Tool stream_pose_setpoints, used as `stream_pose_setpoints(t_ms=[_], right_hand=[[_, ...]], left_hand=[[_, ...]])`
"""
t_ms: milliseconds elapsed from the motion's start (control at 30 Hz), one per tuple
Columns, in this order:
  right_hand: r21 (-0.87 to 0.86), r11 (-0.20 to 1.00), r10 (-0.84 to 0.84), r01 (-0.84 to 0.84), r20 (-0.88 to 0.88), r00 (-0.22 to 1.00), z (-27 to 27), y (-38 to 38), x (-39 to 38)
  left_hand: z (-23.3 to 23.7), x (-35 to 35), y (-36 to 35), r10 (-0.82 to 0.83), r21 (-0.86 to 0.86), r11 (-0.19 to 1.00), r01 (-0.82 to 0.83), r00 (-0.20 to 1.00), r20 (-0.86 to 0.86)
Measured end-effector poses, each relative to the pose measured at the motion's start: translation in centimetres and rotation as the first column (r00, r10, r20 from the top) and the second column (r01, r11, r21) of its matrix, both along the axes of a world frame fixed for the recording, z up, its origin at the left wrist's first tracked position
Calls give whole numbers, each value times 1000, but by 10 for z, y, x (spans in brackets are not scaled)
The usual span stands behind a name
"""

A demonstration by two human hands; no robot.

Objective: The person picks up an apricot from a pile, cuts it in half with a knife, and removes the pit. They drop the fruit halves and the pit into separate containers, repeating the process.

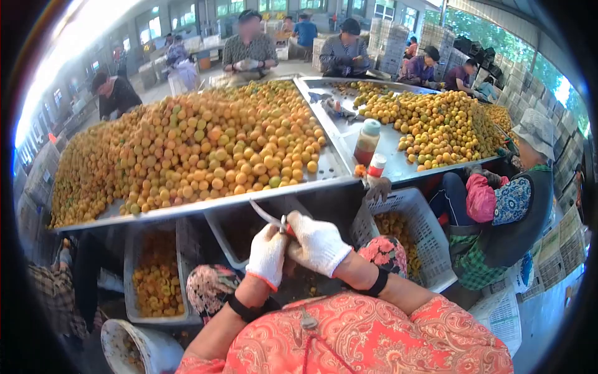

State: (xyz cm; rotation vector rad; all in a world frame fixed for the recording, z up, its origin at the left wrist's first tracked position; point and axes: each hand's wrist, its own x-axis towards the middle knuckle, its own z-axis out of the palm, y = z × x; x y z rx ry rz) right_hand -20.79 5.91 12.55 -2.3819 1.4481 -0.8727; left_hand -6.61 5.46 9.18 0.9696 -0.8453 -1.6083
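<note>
White knit gloves cover both hands, which meet in front of my body below the metal table's edge. A small curved knife (266, 212) points up and left; its red handle end runs into my right hand (319, 243), whose fingers are wrapped round it. My left hand (266, 257) is closed and touches the right one beside the handle; what it holds, if anything, is hidden. Beyond them, a large heap of orange-yellow fruit (212, 143) lies on the metal table (205, 204).
Crates of fruit pieces stand below the table, one at left (129, 274) and one at right (436, 252). A white bucket (112, 340) is at lower left. A jar (367, 142) and a bottle (377, 165) stand on the table. A co-worker (520, 193) sits at right; others work behind.
</note>
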Motion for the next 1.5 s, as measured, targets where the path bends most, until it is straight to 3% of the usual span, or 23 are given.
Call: stream_pose_setpoints(t_ms=[167, 233, 300, 367, 433, 467, 500, 567, 667, 700, 733, 767, 800, 833, 900, 967, 1033, 1067, 1133, 1200, 1300, 1400, 1500], right_hand=[[-163, 986, -17, 25, 50, 999, -1, -1, 23], [-37, 999, -16, 19, 91, 996, 2, -1, 30], [-35, 999, 19, -13, 167, 986, -3, -10, 35], [13, 997, 63, -73, 378, 924, -10, -23, 39], [15, 998, 47, -61, 461, 886, -14, -35, 43], [106, 989, 36, -103, 503, 864, -12, -39, 44], [107, 989, 31, -99, 512, 858, -16, -46, 43], [54, 996, 46, -66, 319, 947, -39, -63, 37], [130, 991, -39, -9, 359, 932, -57, -69, 24], [138, 990, -78, 29, 365, 928, -61, -67, 19], [234, 972, -124, 29, 399, 909, -63, -68, 14], [236, 971, -135, 38, 409, 903, -69, -68, 10], [274, 962, -151, 16, 480, 864, -77, -69, 6], [309, 951, -173, -5, 546, 820, -85, -72, 2], [327, 945, -183, -5, 541, 821, -96, -73, -4], [355, 932, -232, 80, 411, 881, -94, -72, -6], [389, 920, -217, 38, 427, 878, -107, -76, -11], [396, 918, -209, 21, 439, 874, -107, -76, -14], [387, 922, -187, -1, 447, 875, -106, -77, -21], [375, 927, -168, -25, 473, 865, -110, -80, -26], [403, 915, -175, -18, 437, 882, -101, -80, -36], [424, 905, -191, -22, 453, 871, -99, -79, -44], [409, 912, -191, -25, 480, 856, -94, -78, -49]], left_hand=[[8, 14, 8, 35, 5, 999, -35, 998, 50], [15, 25, 14, -7, 53, 999, 6, 1000, 26], [21, 37, 14, -15, 60, 998, 13, 999, 37], [23, 52, 10, -3, 33, 999, 1, 998, 58], [22, 73, 6, 34, -105, 994, -20, 991, 129], [23, 88, 5, 72, -90, 994, -57, 982, 173], [28, 103, 4, 113, -60, 993, -102, 965, 235], [25, 144, 1, 263, -139, 964, -227, 899, 352], [8, 235, -2, 486, -238, 870, -432, 670, 561], [11, 256, 1, 556, -288, 801, -525, 473, 684], [-26, 326, -7, 581, -491, 784, -380, 170, 796], [-11, 339, -6, 339, -392, 840, -376, -201, 919], [-1, 341, -6, 337, -503, 796, -337, -443, 831], [5, 338, -14, 414, -528, 753, -393, -341, 844], [18, 304, -40, 633, -540, 761, -360, 232, 738], [23, 250, -80, 585, -524, 811, -260, 363, 725], [23, 184, -121, 483, -487, 869, -91, 376, 791], [27, 146, -136, 428, -457, 889, -9, 368, 826], [4, 103, -186, 426, -456, 856, 244, 168, 889], [-20, 66, -225, 568, -509, 724, 465, 17, 823], [-48, 34, -269, 491, -323, 788, 524, -218, 844], [-53, 15, -287, 251, -118, 905, 408, -291, 923], [-49, 7, -291, 227, -108, 928, 356, -314, 922]])
